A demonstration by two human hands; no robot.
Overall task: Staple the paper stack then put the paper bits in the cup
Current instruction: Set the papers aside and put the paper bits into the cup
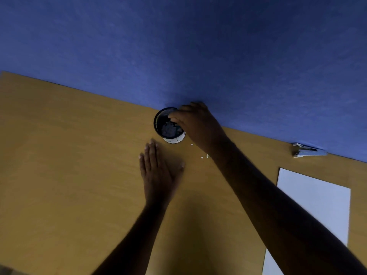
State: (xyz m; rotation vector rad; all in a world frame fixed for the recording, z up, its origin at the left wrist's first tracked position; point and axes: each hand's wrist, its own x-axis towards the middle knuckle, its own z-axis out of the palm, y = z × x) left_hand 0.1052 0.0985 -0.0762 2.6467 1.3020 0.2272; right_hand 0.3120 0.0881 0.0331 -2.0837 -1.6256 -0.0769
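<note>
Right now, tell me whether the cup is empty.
Not empty. The cup stands upright with a heap of paper bits visible on its bottom.

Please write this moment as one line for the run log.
right hand: over cup, fingers at rim | left hand: flat on table | paper bits: some on table | stapler, paper stack: aside

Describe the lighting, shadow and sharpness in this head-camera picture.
Head view: dim, with both arms nearly silhouetted; the right hand over the cup is dark and soft-edged; the left hand lies flat in shade; the paper stack is the brightest area; the stapler is slightly blurred; the table edge tilts from wide-angle framing.
</note>
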